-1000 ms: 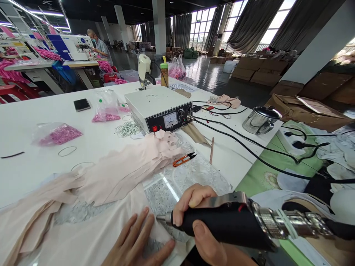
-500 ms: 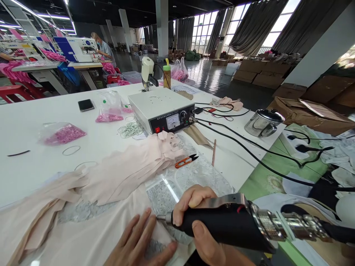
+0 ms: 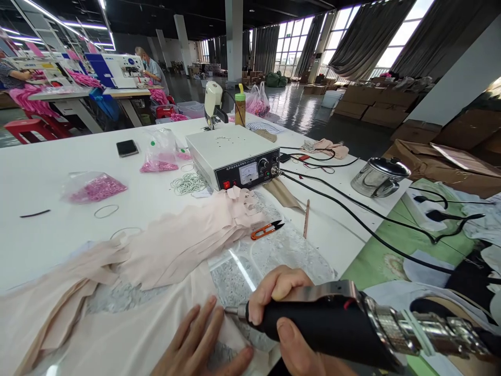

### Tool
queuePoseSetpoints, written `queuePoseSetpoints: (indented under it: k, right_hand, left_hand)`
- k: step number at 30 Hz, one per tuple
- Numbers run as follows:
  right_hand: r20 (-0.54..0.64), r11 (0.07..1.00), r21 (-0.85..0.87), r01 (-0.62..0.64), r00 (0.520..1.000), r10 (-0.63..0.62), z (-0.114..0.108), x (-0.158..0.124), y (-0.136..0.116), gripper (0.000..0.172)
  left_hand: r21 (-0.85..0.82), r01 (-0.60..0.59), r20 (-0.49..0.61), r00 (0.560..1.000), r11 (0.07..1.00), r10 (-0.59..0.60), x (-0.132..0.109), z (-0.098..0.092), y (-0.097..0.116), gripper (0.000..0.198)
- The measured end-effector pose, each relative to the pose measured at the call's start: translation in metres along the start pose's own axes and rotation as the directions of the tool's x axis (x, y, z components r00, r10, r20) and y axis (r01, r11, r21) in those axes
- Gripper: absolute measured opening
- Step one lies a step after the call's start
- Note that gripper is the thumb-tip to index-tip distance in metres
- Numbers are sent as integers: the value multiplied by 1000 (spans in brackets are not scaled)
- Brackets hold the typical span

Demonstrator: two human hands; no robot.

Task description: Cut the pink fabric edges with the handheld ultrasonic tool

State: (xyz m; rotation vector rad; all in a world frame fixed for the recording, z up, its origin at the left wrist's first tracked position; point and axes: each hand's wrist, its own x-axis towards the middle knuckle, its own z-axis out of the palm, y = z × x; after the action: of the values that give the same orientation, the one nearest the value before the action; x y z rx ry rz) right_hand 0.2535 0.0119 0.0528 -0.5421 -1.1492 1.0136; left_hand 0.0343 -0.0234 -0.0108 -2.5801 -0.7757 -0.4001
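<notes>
My left hand lies with its fingers spread on pale pink fabric at the bottom middle. My right hand is wrapped round a black handheld tool with a metal rear end. The tool's thin metal tip reaches the fabric edge just beside my left fingertips. Beneath the fabric is a grey marbled sheet. Further up, a stack of cut pink fabric lies beside orange thread snips.
Behind the fabric stands a white control box, its black cables running right. A phone, pink-filled bags and elastic loops lie left. A steel mug stands near the right edge. A person sits at a sewing machine far left.
The whole view has shifted slightly, so the scene sits a little further right. The tool tip appears slightly farther from my left fingers; both hands otherwise keep their pose.
</notes>
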Motion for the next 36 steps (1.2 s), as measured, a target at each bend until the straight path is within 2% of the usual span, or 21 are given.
queuePoseSetpoints:
  k: [2, 7, 15, 22, 28, 30, 32, 35, 36]
  right_hand:
    - [-14, 999, 45, 2, 1000, -1, 0, 1, 2, 14]
    - [-40, 997, 71, -4, 999, 7, 1, 3, 12, 16]
    - [23, 998, 55, -26, 999, 25, 3, 2, 21, 17]
    - [12, 999, 34, 11, 1000, -12, 7, 6, 14, 15]
    - [32, 1000, 10, 1, 999, -1, 2, 3, 18, 12]
    - [40, 1000, 21, 4, 999, -5, 2, 4, 18, 11]
    - [15, 998, 55, -3, 1000, 2, 2, 6, 16, 12]
    - [-128, 992, 129, -3, 992, 19, -3, 9, 11, 15]
    - [-183, 990, 141, 2, 983, 24, -6, 10, 9, 15]
  left_hand:
    - [1, -6, -5, 1000, 1000, 6, 4, -4, -2, 58]
    - [58, -82, 95, 993, 995, 76, 15, -19, -8, 73]
    - [69, -46, 20, 999, 997, 44, 21, -21, -6, 74]
    - [78, -78, 59, 996, 994, 74, 16, -21, -8, 78]
    - [-11, 80, 107, 991, 997, -79, 7, -11, 8, 71]
    - [-15, 91, 109, 990, 996, -89, 8, -12, 8, 72]
    - [3, 41, 70, 997, 999, -41, 12, -17, 3, 71]
    - [31, -32, 28, 999, 999, 32, 15, -31, -10, 63]
    - [15, -23, 32, 999, 1000, 22, 13, -36, -14, 60]
